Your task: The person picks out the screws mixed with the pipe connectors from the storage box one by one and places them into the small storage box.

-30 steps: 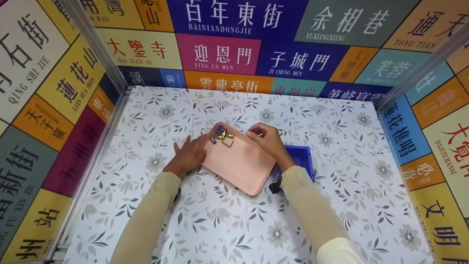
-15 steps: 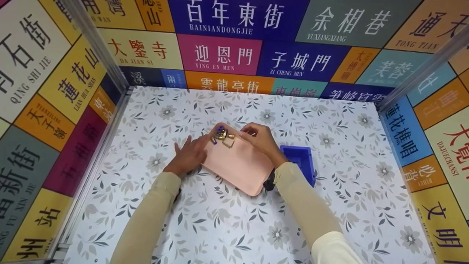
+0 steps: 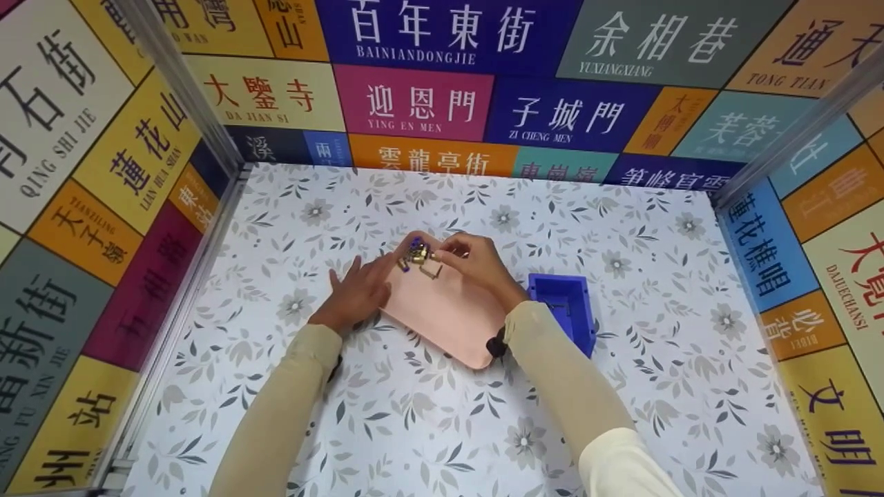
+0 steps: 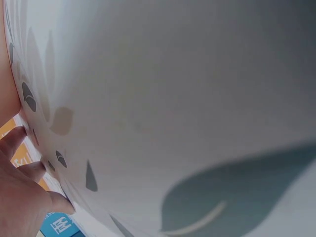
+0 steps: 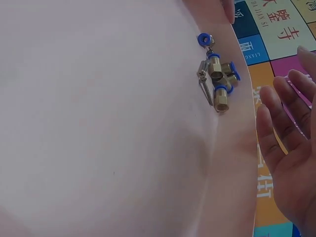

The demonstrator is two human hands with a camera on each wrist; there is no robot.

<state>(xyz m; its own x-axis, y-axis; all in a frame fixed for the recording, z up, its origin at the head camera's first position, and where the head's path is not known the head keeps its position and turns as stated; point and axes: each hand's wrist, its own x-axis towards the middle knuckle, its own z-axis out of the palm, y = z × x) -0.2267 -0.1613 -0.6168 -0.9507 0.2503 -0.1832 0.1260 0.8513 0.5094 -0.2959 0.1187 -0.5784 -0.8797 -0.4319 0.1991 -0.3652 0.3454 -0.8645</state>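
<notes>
My loose, empty right hand (image 3: 476, 264) is now getting nearer the metal bits (image 3: 419, 252) on the tray (image 3: 449, 310), almost reaching them; my left hand (image 3: 356, 293), fingers stretched, is resting at its left edge

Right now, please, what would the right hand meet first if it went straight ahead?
Likely the brass fittings in the pink tray, though depth is unclear: the right hand might pass above.

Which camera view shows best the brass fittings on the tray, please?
The right wrist view: there the brass fittings appear large, with separate pieces distinguishable. The head view shows only a small cluster; the left wrist view shows none.
</notes>
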